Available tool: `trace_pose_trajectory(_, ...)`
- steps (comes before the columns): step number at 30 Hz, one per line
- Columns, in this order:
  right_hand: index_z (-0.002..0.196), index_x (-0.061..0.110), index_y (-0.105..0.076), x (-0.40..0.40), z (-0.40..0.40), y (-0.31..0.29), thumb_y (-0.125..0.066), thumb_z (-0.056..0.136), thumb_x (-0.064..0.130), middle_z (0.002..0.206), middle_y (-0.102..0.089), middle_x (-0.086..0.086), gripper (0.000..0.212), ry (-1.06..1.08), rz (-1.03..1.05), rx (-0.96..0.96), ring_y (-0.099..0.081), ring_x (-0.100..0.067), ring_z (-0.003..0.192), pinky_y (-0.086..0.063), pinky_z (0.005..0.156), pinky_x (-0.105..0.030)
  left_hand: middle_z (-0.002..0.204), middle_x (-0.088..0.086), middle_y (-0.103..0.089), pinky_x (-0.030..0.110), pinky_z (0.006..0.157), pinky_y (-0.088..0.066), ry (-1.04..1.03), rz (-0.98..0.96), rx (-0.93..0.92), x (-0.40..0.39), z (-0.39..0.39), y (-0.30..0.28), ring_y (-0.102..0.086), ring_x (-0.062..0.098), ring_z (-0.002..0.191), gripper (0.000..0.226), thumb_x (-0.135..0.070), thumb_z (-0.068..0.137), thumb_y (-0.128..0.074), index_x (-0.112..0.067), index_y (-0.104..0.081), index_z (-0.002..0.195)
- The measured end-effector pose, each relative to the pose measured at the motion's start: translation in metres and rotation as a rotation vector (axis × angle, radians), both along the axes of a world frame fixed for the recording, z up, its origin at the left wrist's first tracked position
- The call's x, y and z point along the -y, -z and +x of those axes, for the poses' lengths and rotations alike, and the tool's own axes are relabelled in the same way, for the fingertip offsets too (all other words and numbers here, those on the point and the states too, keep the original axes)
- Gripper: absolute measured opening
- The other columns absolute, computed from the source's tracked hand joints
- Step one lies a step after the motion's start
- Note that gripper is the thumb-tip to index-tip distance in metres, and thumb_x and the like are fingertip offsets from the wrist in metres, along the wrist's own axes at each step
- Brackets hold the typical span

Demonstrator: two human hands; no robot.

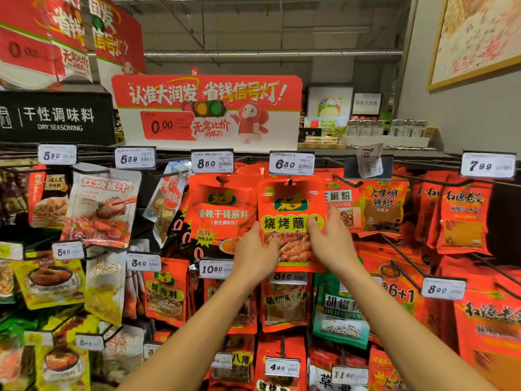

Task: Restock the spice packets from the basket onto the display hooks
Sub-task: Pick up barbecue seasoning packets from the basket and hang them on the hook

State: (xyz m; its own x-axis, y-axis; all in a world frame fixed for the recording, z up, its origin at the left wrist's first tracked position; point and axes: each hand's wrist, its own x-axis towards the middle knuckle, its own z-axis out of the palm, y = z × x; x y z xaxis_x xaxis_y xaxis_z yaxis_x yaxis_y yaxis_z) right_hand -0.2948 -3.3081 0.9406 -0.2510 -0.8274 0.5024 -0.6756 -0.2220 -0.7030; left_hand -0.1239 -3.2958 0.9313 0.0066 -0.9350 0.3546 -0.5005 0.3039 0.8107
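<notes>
A red barbecue spice packet [290, 204] hangs by its top hole on the display hook [289, 182] under the 6.30 price tag [291, 163]. My left hand [253, 252] holds the packet's lower left edge, thumb on its front. My right hand [329, 241] holds the right side, thumb across the yellow label and fingers behind the edge. Both arms reach up from the bottom of the view. The basket is out of view.
Hooks packed with red, yellow and green seasoning packets fill the wall, each with a white price tag. A red chilli dip packet [222, 213] hangs just left. A bent loose tag [369, 160] sits right. Promotional signs [207, 111] stand above.
</notes>
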Motion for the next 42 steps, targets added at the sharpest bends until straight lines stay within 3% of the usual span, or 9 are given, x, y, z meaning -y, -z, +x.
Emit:
trace_pose_trajectory(4,0.156,0.004,-0.024,0.027,0.011,0.001,-0.042,0.107,0.029,0.155,-0.042,-0.021,0.058,-0.022,0.071,0.104,-0.042,-0.038,0.141,-0.036,0.112,-0.043,0.151,0.014,-0.048,0.044,0.114,-0.039,-0.055,0.089,-0.01,0.023,-0.023,-0.005,-0.044,0.034,0.14,0.058,-0.024,0.104,-0.048,-0.004,-0.03,0.155)
trace_pose_trajectory(8,0.134,0.002,-0.037,0.062,0.011,-0.006,-0.041,0.107,0.028,0.132,-0.057,-0.024,0.038,0.049,0.189,0.068,-0.054,-0.044,0.123,-0.041,0.088,-0.043,0.116,0.015,-0.07,0.037,0.087,-0.049,-0.152,0.129,-0.145,0.048,-0.029,-0.011,-0.062,0.037,0.112,0.029,-0.008,0.092,-0.052,-0.007,-0.065,0.117)
trace_pose_trajectory(10,0.128,0.003,-0.039,0.075,0.008,-0.009,-0.039,0.108,0.033,0.128,-0.058,-0.025,0.037,0.079,0.249,0.034,-0.055,-0.044,0.119,-0.036,0.08,-0.039,0.114,0.017,-0.071,0.038,0.088,-0.048,-0.187,0.135,-0.157,0.057,-0.032,-0.012,-0.063,0.039,0.111,0.028,-0.006,0.089,-0.052,-0.007,-0.068,0.113)
trace_pose_trajectory(17,0.132,-0.001,-0.053,0.089,-0.003,-0.022,-0.044,0.106,0.04,0.134,-0.058,-0.025,0.049,0.108,0.342,0.021,-0.055,-0.042,0.124,-0.045,0.094,-0.039,0.123,0.02,-0.067,0.04,0.093,-0.053,-0.284,0.227,-0.115,0.071,-0.035,-0.027,-0.063,0.04,0.114,0.032,-0.017,0.088,-0.065,-0.005,-0.067,0.117)
trace_pose_trajectory(22,0.139,-0.001,-0.045,0.064,-0.014,-0.007,-0.043,0.105,0.045,0.136,-0.058,-0.026,0.058,0.043,0.247,-0.001,-0.054,-0.044,0.126,-0.044,0.098,-0.042,0.103,0.008,-0.068,0.033,0.074,-0.047,-0.189,0.19,-0.159,0.06,-0.026,-0.015,-0.062,0.031,0.094,0.021,-0.015,0.091,-0.061,-0.006,-0.068,0.108)
trace_pose_trajectory(26,0.129,0.009,-0.058,0.03,-0.026,0.003,-0.051,0.103,0.043,0.106,-0.069,-0.005,0.043,0.035,0.024,0.069,-0.063,-0.027,0.103,-0.041,0.082,-0.033,0.133,0.008,-0.065,0.041,0.106,-0.048,-0.059,0.157,-0.178,0.045,-0.018,-0.012,-0.06,0.028,0.122,0.046,-0.029,0.097,-0.061,-0.008,-0.058,0.138)
trace_pose_trajectory(29,0.104,0.014,-0.071,0.005,-0.034,0.007,-0.056,0.101,0.031,0.097,-0.075,0.0,0.022,-0.059,-0.031,0.213,-0.067,-0.017,0.085,-0.051,0.078,-0.033,0.139,0.002,-0.061,0.042,0.112,-0.044,0.002,0.054,-0.206,0.024,-0.009,-0.013,-0.058,0.021,0.128,0.047,-0.025,0.099,-0.061,-0.008,-0.055,0.143)
trace_pose_trajectory(35,0.082,0.006,-0.067,-0.053,-0.042,0.034,-0.054,0.099,0.006,0.064,-0.069,-0.01,0.021,-0.308,0.144,0.618,-0.065,-0.02,0.05,-0.05,0.044,-0.022,0.089,0.006,-0.079,0.025,0.065,-0.06,0.181,0.153,-0.444,-0.029,0.02,0.004,-0.075,0.017,0.074,0.014,-0.019,0.101,-0.059,-0.014,-0.072,0.099)
trace_pose_trajectory(42,0.081,0.002,-0.062,-0.087,-0.044,0.124,-0.049,0.1,0.0,0.057,-0.065,-0.011,0.023,-0.283,0.353,0.698,-0.061,-0.019,0.042,-0.046,0.038,-0.022,0.084,0.005,-0.079,0.026,0.065,-0.058,0.066,0.405,-0.51,-0.054,0.035,0.107,-0.073,0.014,0.069,0.022,-0.014,0.102,-0.051,-0.011,-0.073,0.099)
